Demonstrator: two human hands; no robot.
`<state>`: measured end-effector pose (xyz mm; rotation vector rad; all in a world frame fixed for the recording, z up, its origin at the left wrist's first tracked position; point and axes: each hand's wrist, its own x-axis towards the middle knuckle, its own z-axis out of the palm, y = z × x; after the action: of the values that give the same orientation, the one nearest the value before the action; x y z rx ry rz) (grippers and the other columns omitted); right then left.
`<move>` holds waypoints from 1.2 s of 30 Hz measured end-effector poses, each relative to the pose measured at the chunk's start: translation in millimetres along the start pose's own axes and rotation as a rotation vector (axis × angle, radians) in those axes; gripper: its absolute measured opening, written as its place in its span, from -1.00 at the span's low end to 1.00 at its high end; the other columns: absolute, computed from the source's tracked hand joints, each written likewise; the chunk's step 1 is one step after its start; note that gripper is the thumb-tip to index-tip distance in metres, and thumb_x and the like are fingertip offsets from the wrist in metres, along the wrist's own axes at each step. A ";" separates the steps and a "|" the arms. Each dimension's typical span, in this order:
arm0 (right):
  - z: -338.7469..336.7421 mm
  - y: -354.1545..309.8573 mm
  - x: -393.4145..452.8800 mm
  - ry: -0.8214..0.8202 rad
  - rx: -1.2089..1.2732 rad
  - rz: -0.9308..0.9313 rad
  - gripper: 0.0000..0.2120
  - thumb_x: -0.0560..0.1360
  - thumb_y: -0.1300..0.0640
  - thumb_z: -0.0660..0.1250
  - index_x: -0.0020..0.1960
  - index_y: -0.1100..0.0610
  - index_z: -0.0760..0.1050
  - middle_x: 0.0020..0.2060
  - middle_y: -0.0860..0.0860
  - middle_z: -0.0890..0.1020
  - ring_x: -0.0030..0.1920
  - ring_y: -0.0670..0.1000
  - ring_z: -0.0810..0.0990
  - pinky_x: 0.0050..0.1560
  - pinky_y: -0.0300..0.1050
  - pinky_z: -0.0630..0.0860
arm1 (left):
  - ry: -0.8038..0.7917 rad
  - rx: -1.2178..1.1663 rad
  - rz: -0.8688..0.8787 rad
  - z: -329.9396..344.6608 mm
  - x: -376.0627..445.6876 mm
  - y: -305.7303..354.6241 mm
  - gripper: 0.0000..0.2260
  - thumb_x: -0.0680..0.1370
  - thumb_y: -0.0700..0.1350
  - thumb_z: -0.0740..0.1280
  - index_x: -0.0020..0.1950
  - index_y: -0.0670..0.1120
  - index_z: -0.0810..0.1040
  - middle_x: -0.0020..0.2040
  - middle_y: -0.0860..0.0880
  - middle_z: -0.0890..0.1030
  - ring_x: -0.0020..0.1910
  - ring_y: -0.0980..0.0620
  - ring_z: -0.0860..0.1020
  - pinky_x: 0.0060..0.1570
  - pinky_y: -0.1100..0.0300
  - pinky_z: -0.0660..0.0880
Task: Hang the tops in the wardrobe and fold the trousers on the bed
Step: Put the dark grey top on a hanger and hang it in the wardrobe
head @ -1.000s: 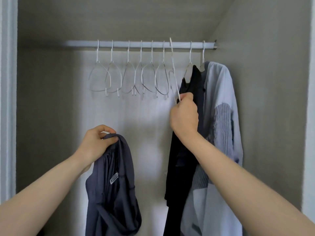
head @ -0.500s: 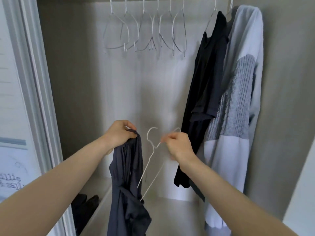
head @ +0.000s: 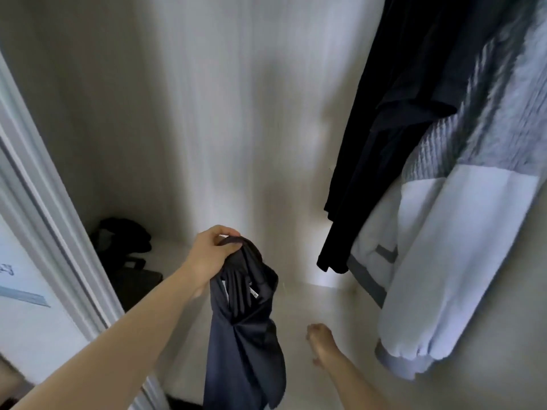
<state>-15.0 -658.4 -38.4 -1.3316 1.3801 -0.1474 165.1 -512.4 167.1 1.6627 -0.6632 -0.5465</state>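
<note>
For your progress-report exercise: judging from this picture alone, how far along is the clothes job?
Done: a black top and a grey-and-white jacket hang at the wardrobe's right. In hand: the left hand grips a dark navy top, not on a hanger; the right hand is lowered and blurred, no hanger visible in it. Left: hanging this top. No trousers or bed are in view.

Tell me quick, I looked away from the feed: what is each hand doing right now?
Left hand: grips the bunched top of the dark navy top.
Right hand: low and blurred; whether it holds anything cannot be told.
</note>
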 end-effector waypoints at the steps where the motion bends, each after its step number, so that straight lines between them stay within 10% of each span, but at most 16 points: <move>1: -1.1 5.2 7.4 -0.001 0.025 0.039 -0.75 0.60 0.11 0.09 0.18 0.21 0.39 0.05 0.15 0.48 -0.03 0.15 0.46 0.06 0.02 0.50 | -0.005 -0.003 -0.005 1.0 0.9 -4.4 -0.89 0.54 -0.31 0.38 -0.01 -0.13 0.61 -0.10 -0.10 0.67 -0.14 -0.04 0.62 -0.13 0.16 0.54; 7: 7.3 28.0 38.0 -0.039 0.085 0.169 -0.61 0.62 0.06 0.11 0.38 0.23 0.31 0.22 0.16 0.46 0.12 0.18 0.45 -0.05 -0.01 0.46 | 0.026 0.011 -0.085 -0.6 9.1 -47.3 -0.91 0.53 -0.31 0.39 -0.04 -0.14 0.59 -0.12 -0.11 0.65 -0.15 -0.05 0.60 -0.12 0.14 0.54; 15: 40.6 42.9 94.8 -0.038 0.101 0.193 -0.90 0.56 0.22 0.21 -0.10 0.21 0.44 -0.26 0.12 0.49 -0.30 0.07 0.43 -0.27 -0.13 0.42 | 0.137 0.046 -0.184 -12.1 26.6 -99.5 -0.91 0.55 -0.29 0.38 0.05 -0.20 0.58 -0.10 -0.12 0.64 -0.18 -0.02 0.60 -0.18 0.20 0.53; 23: 100.6 54.8 159.8 -0.076 -0.026 0.153 -0.82 0.53 0.24 0.27 -0.25 0.15 0.39 -0.34 0.12 0.51 -0.40 0.07 0.48 -0.35 -0.16 0.46 | 0.232 0.055 -0.194 -23.7 47.6 -152.2 -0.89 0.53 -0.30 0.40 0.04 -0.18 0.59 -0.14 -0.09 0.63 -0.17 0.00 0.59 -0.08 0.16 0.53; 31: 136.9 52.9 226.0 -0.023 -1.401 -0.748 -0.69 0.53 0.36 0.14 0.25 0.18 0.39 0.20 0.10 0.41 0.22 0.15 0.44 0.14 -0.02 0.47 | 0.248 0.096 -0.235 -20.6 51.3 -216.1 -0.91 0.52 -0.28 0.41 0.01 -0.15 0.60 -0.17 -0.08 0.63 -0.23 0.06 0.59 -0.21 0.28 0.54; 36: 138.2 56.9 254.7 -0.116 -1.665 -0.815 -0.71 0.55 0.31 0.15 0.24 0.17 0.45 0.16 0.07 0.47 0.23 0.11 0.45 0.13 0.03 0.49 | 0.244 0.075 -0.271 -18.8 50.8 -241.9 -0.90 0.53 -0.29 0.40 0.03 -0.17 0.60 -0.12 -0.13 0.64 -0.19 0.00 0.61 -0.12 0.16 0.56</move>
<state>130.3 -747.6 -279.5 -3.1341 0.5523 0.6930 246.0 -501.5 -67.0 1.8676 -0.2850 -0.5027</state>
